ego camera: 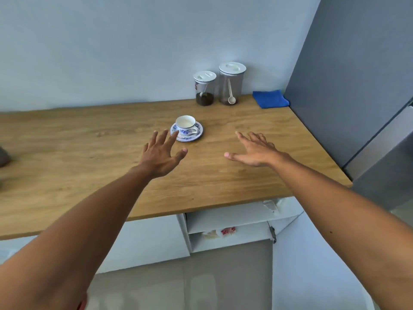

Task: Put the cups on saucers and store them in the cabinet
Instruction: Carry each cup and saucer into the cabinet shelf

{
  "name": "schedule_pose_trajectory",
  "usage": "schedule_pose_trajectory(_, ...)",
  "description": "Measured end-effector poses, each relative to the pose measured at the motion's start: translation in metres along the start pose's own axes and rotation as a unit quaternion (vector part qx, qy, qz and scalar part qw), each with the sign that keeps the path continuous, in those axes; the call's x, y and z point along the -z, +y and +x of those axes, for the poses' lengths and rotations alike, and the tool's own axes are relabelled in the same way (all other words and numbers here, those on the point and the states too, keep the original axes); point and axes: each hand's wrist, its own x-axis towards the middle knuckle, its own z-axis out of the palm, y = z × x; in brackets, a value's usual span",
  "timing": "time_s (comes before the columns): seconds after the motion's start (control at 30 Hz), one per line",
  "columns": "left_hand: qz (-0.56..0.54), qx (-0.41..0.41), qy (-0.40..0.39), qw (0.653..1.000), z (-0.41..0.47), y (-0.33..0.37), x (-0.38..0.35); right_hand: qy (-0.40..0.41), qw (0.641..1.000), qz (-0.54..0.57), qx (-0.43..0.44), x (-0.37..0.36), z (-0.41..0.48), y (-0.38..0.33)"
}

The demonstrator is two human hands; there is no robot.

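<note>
Hovering spread and empty over the worktop [223,186], both grips hold nothing. My left grip [159,157] has its fingertips at the near edge of the saucer [194,138], though I cannot tell whether they touch it. My right grip [257,153] lies flat, fingers straight, well apart to the right. The cup [186,124] sits upright on the saucer toward the back of the worktop, its handle turned to the front right. I judge this to be thin china: light, stiff, glazed and slippery, and quick to chip. The cup looks loose on the saucer, so it would likely slide or rattle if tilted. I would take the saucer by its rim from both sides, thumbs on top, and carry it level. The wooden worktop is smooth and flat. Two lidded jars [205,88] and a folded blue cloth [270,98] sit by the pale wall behind. A tall grey panel [357,74] closes the right side, and a white cabinet [228,220] stands open below the edge.
</note>
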Motion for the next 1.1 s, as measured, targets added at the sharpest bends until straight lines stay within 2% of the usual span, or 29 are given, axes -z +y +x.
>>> schedule_pose_trajectory(0.17,0.004,0.021,0.006,1.000,0.055,-0.017,-0.008,-0.018,0.999,-0.012,0.031,0.005,0.080,-0.009)
schedule_pose_trajectory(0.47,0.003,0.110,-0.004,0.994,0.136,-0.057,-0.046,-0.052,0.992,-0.021,0.115,-0.003,0.221,-0.030)
schedule_pose_trajectory(0.6,-0.041,0.147,-0.029,0.988,0.162,-0.069,-0.062,-0.063,0.989,-0.013,0.134,-0.015,0.260,-0.035)
schedule_pose_trajectory(0.73,-0.134,0.142,-0.035,0.980,0.180,-0.068,-0.068,-0.059,0.985,0.064,0.148,-0.026,0.288,-0.033)
schedule_pose_trajectory(0.97,-0.206,0.137,-0.013,0.969,0.197,-0.067,-0.078,-0.054,0.958,0.180,0.217,-0.027,0.303,-0.037)
schedule_pose_trajectory(1.1,-0.226,0.140,-0.007,0.964,0.201,-0.066,-0.080,-0.096,0.934,0.290,0.183,-0.036,0.306,-0.047)
